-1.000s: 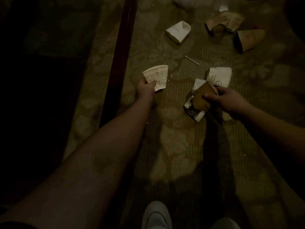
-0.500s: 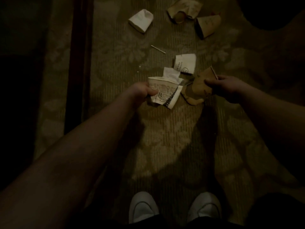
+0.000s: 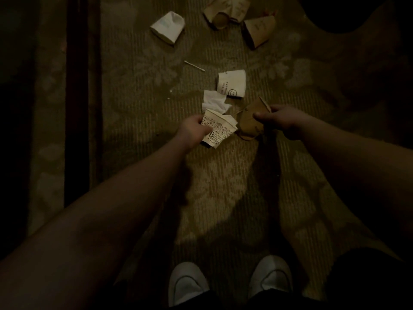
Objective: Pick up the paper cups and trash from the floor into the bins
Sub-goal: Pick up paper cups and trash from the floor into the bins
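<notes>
Both hands are already full, so reaching for more trash may make a cup slip. The left hand (image 3: 192, 130) grips a printed white paper cup (image 3: 218, 129); the right hand (image 3: 279, 121) pinches a crushed brown cup (image 3: 247, 124). Both arms reach forward and down. A tissue (image 3: 213, 104) and more cups lie on the carpet (image 3: 223, 175). No bin is visible.

dim patterned carpet (image 3: 223, 175): left hand (image 3: 192, 132) grips printed white cup (image 3: 218, 129); right hand (image 3: 279, 121) grips flattened brown cup (image 3: 247, 125) just right of it; crumpled tissue (image 3: 214, 104), smiley cup (image 3: 232, 86), cotton swab (image 3: 194, 65) beyond; white shoes (image 3: 186, 283) nearest
</notes>
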